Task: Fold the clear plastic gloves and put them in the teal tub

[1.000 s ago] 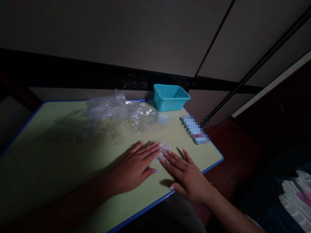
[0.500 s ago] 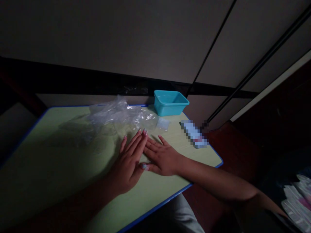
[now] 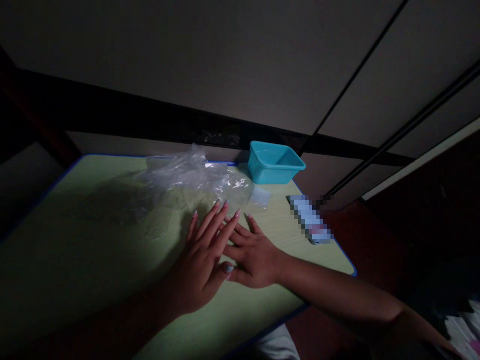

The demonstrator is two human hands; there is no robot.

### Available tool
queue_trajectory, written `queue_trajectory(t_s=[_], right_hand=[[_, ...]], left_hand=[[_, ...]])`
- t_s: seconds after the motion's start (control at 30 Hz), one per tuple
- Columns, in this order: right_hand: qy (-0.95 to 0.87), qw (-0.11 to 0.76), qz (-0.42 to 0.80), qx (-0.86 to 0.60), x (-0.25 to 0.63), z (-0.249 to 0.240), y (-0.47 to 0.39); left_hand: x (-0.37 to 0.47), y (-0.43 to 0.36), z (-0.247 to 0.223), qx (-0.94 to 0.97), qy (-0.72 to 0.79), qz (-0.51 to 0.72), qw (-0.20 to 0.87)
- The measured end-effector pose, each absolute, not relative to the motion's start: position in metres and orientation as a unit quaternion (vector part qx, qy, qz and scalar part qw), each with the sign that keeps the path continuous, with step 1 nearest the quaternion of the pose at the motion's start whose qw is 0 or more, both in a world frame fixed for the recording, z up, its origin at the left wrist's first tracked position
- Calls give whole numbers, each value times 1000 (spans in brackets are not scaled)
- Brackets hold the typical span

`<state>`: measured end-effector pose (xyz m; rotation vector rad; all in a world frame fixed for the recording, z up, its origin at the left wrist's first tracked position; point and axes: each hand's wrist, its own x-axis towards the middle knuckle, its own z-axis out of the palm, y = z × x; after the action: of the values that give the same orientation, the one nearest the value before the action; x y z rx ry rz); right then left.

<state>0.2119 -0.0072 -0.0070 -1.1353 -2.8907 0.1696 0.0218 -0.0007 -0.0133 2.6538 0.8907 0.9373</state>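
"So, where's the plastic?"

"Just beyond your fingertips; likely light, limp, slippery. Edge should pinch best. Your left hand, fingers spread, overlaps your right hand, fingers parted; can't tell what's underneath."

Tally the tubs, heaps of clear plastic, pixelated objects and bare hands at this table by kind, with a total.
Tub: 1
Heap of clear plastic, single pieces uncountable: 1
Pixelated object: 1
Bare hands, left hand and right hand: 2
Total: 5
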Motion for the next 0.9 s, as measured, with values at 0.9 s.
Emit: queue_trajectory(t_s=[0.9], right_hand=[[-797, 237, 134, -539, 265, 5, 0]], left_hand=[[23, -2, -14, 952, 223, 201, 60]])
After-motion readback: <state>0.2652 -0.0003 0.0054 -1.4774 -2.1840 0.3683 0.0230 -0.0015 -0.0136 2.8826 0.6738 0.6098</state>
